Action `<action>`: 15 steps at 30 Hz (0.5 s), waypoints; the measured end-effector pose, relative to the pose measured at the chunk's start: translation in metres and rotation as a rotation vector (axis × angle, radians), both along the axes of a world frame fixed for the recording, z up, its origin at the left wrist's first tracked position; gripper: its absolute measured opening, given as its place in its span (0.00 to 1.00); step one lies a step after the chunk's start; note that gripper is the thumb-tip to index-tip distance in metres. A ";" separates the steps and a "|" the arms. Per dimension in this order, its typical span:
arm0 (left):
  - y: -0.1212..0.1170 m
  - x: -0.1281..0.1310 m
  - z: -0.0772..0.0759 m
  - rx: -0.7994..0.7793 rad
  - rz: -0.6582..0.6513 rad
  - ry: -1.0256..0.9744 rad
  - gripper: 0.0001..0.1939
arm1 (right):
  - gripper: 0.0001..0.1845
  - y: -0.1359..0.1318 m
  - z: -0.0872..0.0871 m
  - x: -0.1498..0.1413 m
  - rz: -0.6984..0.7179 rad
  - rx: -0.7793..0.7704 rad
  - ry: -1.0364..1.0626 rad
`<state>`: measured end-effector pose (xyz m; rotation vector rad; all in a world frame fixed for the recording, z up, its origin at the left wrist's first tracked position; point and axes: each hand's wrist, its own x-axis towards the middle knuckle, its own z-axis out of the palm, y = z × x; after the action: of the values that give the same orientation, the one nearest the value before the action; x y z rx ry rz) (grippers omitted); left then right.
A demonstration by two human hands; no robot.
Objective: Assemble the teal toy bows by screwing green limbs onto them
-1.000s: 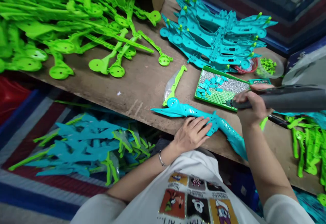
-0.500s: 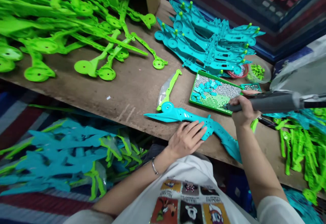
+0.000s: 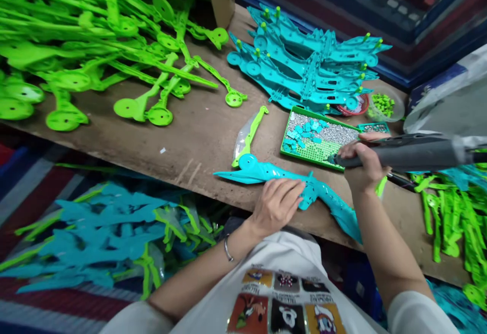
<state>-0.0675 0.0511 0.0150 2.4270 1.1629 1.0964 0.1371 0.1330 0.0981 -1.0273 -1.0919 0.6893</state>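
Observation:
My left hand (image 3: 277, 207) lies over the middle of a turquoise bow-shaped plastic part (image 3: 331, 197) at the table's near edge, its fingers drawn together and gripping it. From the part's left end a lime-green arm with a clear blade-like piece (image 3: 249, 134) sticks up. Wrapped in my right hand (image 3: 363, 164) is a grey electric screwdriver (image 3: 411, 151), held level and pointing left. Its tip is over the near right part of a green tray (image 3: 304, 159), which holds silver screws (image 3: 338, 134) and small turquoise pieces (image 3: 304, 132).
Stacked turquoise half shells (image 3: 300, 65) with green pegs stand behind the tray. A clear bowl of green bits (image 3: 382, 105) is beside a red basket (image 3: 359, 106). Lime-green parts pile up at left (image 3: 76, 45) and right (image 3: 449, 207). Turquoise-and-green assemblies (image 3: 110, 232) lie below the table's left edge.
My left hand's fingers have drawn closer together on the turquoise part. The screwdriver tip has shifted slightly left over the tray. The whole view has moved a little.

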 end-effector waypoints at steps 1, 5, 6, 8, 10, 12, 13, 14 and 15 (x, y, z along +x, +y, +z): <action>0.004 0.002 0.004 0.004 0.063 -0.004 0.20 | 0.11 -0.004 0.006 -0.006 0.053 0.001 0.016; 0.020 0.005 0.015 -0.023 0.197 0.065 0.18 | 0.12 -0.024 0.018 -0.034 0.255 -0.052 0.023; 0.022 0.003 0.016 -0.032 0.209 0.083 0.17 | 0.11 -0.028 0.018 -0.041 0.295 -0.055 0.024; 0.022 -0.001 0.015 -0.048 0.232 0.103 0.14 | 0.11 -0.033 0.016 -0.053 0.373 -0.035 0.032; 0.020 -0.006 0.013 -0.060 0.250 0.106 0.11 | 0.11 -0.036 0.014 -0.061 0.420 -0.027 0.056; 0.017 -0.011 0.011 -0.073 0.256 0.092 0.10 | 0.07 -0.037 0.012 -0.066 0.430 -0.043 0.101; 0.015 -0.012 0.011 -0.077 0.259 0.076 0.10 | 0.06 -0.037 0.011 -0.067 0.432 -0.061 0.122; 0.015 -0.014 0.011 -0.078 0.260 0.057 0.09 | 0.05 -0.037 0.010 -0.068 0.439 -0.081 0.139; 0.014 -0.014 0.011 -0.079 0.260 0.035 0.09 | 0.05 -0.037 0.010 -0.068 0.447 -0.095 0.152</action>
<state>-0.0819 0.0650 0.0258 2.2908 1.5374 1.0574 0.0690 0.0956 0.1076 -0.7991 -1.1744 1.1685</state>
